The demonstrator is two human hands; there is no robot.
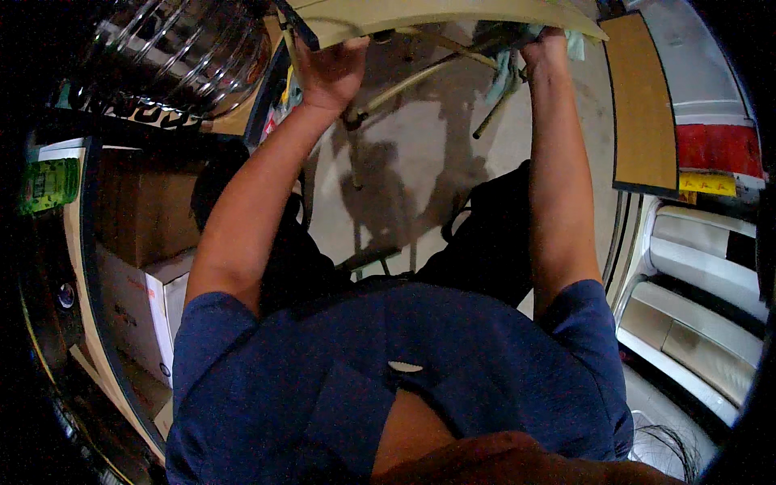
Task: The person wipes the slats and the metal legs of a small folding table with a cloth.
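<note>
A cream panel (461, 14) with a curved edge spans the top of the view, with thin metal tubes (412, 81) beneath it. My left hand (335, 71) is at its left part, thumb up against the edge; the other fingers are partly hidden. Under the panel's right part, my right hand (546, 50) is closed, its fingertips out of sight. Pale blue cloth (503, 79) shows on both sides of that hand and hangs down beside a tube. Both forearms reach forward, well apart.
At the left, a large clear ribbed bottle (182, 56) lies above a shelf holding a brown carton (145, 206) and a white box (141, 303). A green container (50, 184) stands farther left. To the right are a tan board (643, 101) and stacked white packages (691, 315). Shadows fall across the grey floor (388, 202).
</note>
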